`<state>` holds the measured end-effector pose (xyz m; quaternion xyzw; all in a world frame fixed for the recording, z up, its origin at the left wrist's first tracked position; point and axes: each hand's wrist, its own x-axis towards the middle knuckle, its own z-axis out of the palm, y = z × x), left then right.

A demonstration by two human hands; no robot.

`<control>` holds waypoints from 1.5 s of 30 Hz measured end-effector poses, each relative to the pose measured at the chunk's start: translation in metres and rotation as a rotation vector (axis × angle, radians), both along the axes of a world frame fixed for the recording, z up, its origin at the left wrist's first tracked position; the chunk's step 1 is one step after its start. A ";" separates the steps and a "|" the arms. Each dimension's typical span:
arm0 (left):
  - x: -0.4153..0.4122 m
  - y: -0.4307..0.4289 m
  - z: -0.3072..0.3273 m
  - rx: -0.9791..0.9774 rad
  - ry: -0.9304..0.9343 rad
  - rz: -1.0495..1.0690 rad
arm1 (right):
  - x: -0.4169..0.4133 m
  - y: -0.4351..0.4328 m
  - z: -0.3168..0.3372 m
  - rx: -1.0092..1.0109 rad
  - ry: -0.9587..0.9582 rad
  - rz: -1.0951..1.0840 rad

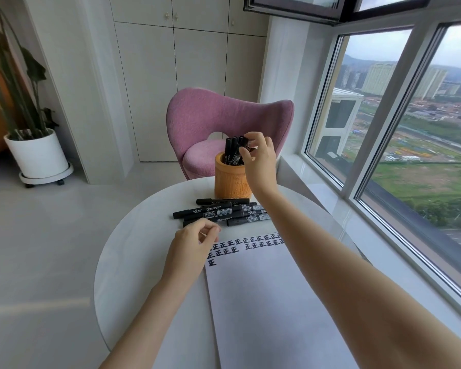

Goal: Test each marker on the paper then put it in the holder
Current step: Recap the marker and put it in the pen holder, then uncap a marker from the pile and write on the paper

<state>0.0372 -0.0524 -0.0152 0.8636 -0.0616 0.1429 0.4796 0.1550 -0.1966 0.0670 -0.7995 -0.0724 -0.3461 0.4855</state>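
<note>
Marker (241,145) between right hand (261,158) fingers (252,137), in holder (230,179)

I see a holder (232,182) of light wood, its wall carved and rough. The markers (218,212) are black, faintly glossy plastic. The paper (264,302) is matt white, the worktop (144,249) smooth and glossy, the chair (210,115) nubbly pink cloth.

black markers (221,212) piled flat, others upright in wooden holder (230,179), marked paper (264,288)

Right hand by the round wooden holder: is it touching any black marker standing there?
Touching. In the head view the right hand pinches the cap of one black marker standing in the round wooden holder.
</note>
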 end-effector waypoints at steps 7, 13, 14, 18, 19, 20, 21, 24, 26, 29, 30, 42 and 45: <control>0.005 -0.007 0.002 0.011 -0.012 0.006 | 0.002 -0.004 -0.004 -0.281 0.173 -0.094; 0.011 -0.016 0.007 0.117 -0.068 -0.004 | -0.010 -0.006 -0.012 -0.304 0.222 -0.068; 0.013 -0.018 0.007 0.140 -0.077 -0.006 | -0.016 -0.007 -0.014 -0.253 0.192 -0.064; 0.019 -0.022 0.008 0.235 -0.115 0.012 | -0.042 -0.014 -0.035 -0.216 0.134 -0.030; 0.020 -0.021 0.008 0.257 -0.128 0.028 | -0.048 -0.017 -0.044 -0.245 0.162 -0.007; 0.021 -0.019 0.008 0.276 -0.142 0.051 | -0.054 -0.020 -0.052 -0.267 0.202 0.014; 0.022 -0.016 0.007 0.296 -0.152 0.078 | -0.059 -0.023 -0.060 -0.274 0.243 0.030; 0.025 -0.003 0.001 0.367 -0.154 0.146 | -0.074 -0.029 -0.077 -0.239 0.313 0.061; 0.026 0.003 -0.003 0.408 -0.139 0.163 | -0.081 -0.028 -0.082 -0.226 0.332 0.069; 0.029 0.006 -0.005 0.440 -0.135 0.164 | -0.088 -0.025 -0.080 -0.235 0.338 0.091; 0.030 0.006 -0.005 0.447 -0.139 0.162 | -0.090 -0.024 -0.078 -0.237 0.337 0.095; 0.033 0.006 -0.008 0.433 -0.158 0.206 | -0.105 -0.024 -0.074 -0.196 0.372 0.123; 0.030 0.008 -0.007 0.417 -0.203 0.225 | -0.109 -0.023 -0.072 -0.158 0.378 0.133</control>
